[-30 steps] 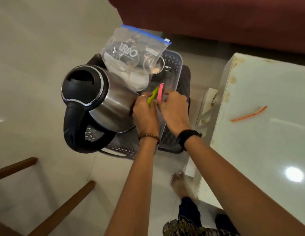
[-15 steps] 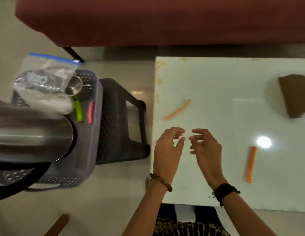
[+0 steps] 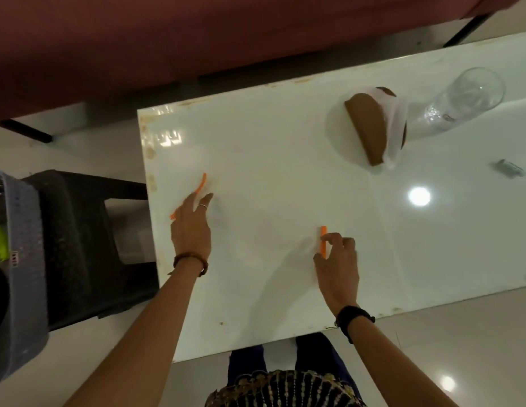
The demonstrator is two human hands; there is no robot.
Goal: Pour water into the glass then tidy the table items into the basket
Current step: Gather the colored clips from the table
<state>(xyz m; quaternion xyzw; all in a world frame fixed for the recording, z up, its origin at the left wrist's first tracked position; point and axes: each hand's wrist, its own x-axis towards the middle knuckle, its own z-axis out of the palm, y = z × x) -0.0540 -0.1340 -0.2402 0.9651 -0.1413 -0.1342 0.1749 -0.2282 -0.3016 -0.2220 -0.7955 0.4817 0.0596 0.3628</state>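
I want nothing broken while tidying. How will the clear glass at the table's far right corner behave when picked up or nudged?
The glass looks tall and narrow, so a sideways nudge may tip it. Its clear, smooth wall suggests it is fragile and somewhat slippery. It stands near the table edge, so gripping low seems safest.

desk (image 3: pixel 270 160) under the fingers (image 3: pixel 207 201): glossy white, smooth, edge stained. glass (image 3: pixel 467 98) clear. basket (image 3: pixel 23 259) grey perforated plastic. Floor (image 3: pixel 461 348) glossy tile.

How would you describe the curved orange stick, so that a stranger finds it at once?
On the white table, look at the left end, close to the dark stool. The curved stick lies under the left hand. The other orange stick, at the right hand, is straight.
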